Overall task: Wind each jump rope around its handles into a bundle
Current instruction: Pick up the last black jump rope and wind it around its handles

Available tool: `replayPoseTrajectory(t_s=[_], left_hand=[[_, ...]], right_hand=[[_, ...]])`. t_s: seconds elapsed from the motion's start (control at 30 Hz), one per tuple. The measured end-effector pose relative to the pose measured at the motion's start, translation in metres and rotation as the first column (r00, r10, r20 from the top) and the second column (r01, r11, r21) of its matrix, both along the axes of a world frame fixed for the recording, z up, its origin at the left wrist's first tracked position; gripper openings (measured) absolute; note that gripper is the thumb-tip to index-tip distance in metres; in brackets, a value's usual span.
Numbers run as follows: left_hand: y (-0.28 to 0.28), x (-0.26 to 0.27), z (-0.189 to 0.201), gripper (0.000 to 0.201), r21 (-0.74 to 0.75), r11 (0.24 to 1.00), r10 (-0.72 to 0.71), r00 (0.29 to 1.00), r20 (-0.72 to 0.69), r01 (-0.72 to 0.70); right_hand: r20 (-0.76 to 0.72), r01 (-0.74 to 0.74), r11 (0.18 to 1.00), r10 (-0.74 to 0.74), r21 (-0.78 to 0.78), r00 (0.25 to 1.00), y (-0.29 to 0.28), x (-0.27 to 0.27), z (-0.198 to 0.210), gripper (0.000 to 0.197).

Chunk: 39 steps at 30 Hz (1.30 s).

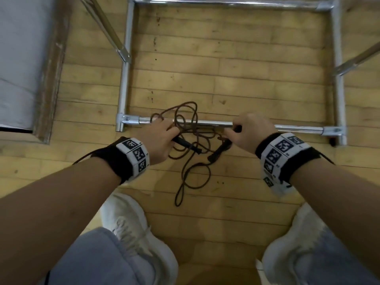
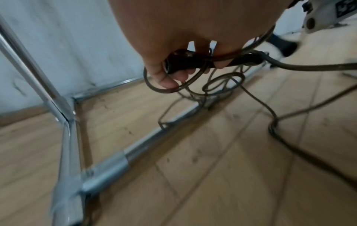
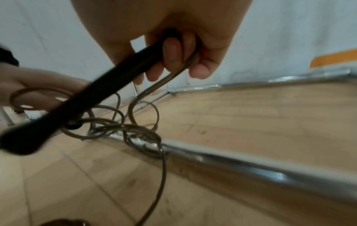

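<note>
A brown jump rope lies in loose tangled loops on the wooden floor, partly draped over a metal bar. My left hand grips one black handle, which points right; in the left wrist view the fingers curl round that handle with a rope loop caught under them. My right hand grips the other black handle, which slants down to the left. In the right wrist view this handle and a strand of rope pass under the curled fingers.
A chrome tube frame sits on the plank floor, its near bar under the hands. A pale wall with a wooden skirting is at the left. My two white shoes stand near the bottom edge.
</note>
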<state>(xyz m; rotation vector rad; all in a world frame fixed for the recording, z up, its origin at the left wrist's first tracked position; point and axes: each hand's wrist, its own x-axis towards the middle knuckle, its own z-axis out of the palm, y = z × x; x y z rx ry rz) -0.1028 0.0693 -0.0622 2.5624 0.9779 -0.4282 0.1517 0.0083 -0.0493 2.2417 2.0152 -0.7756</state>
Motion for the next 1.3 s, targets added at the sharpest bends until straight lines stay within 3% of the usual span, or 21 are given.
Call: replayPoseTrajectory(t_s=[0.17,0.3,0.37,0.4,0.5,0.67,0.87,0.97,1.07,1.17,1.3], left_hand=[[0.012,0.029,0.059,0.027,-0.019,0.989,0.147,0.972,0.181,-0.146],[0.01,0.049,0.108,0.009,-0.099,0.961,0.277,0.919,0.281,-0.26],[0.008,0.057,0.132,0.007,-0.164,0.946,0.32,0.887,0.334,-0.28],[0.006,0.06,0.144,0.011,-0.185,0.941,0.334,0.876,0.348,-0.285],[0.0,0.07,0.177,0.024,-0.173,0.933,0.357,0.864,0.356,-0.315],[-0.008,0.083,0.222,0.02,-0.137,0.911,0.41,0.829,0.38,-0.388],[-0.003,0.081,0.276,0.03,-0.017,0.789,0.531,0.668,0.521,-0.614],[-0.014,0.091,0.299,0.04,-0.077,0.846,0.457,0.642,0.616,-0.528],[-0.032,0.11,0.313,0.041,-0.149,0.944,0.325,0.745,0.583,-0.295],[-0.04,0.117,0.316,0.013,-0.288,0.927,0.371,0.706,0.603,-0.24],[-0.04,0.121,0.321,0.012,-0.399,0.892,0.432,0.666,0.609,-0.215]], right_hand=[[-0.001,-0.142,0.986,0.142,-0.089,0.99,0.011,0.007,0.065,0.023],[-0.024,-0.165,0.986,0.164,-0.027,0.986,0.004,0.001,0.119,0.04],[0.037,-0.179,0.984,0.178,0.024,0.983,-0.004,0.001,0.144,0.021],[0.029,-0.163,0.985,0.162,0.054,0.986,-0.008,0.003,0.157,0.013],[-0.056,-0.091,0.984,0.101,0.153,0.993,-0.019,0.009,0.195,0.021],[-0.05,-0.029,0.986,0.037,0.162,0.998,-0.027,0.014,0.258,0.024],[-0.008,0.241,0.938,-0.247,0.249,0.969,-0.023,0.048,0.313,0.026],[-0.031,0.158,0.947,-0.156,0.279,0.987,-0.028,0.042,0.326,0.03],[-0.131,0.092,0.918,-0.045,0.385,0.99,-0.033,0.028,0.336,0.032],[-0.244,0.132,0.866,-0.011,0.483,0.97,-0.034,0.026,0.34,0.028],[-0.325,0.252,0.787,-0.07,0.563,0.943,-0.033,0.027,0.338,0.028]])
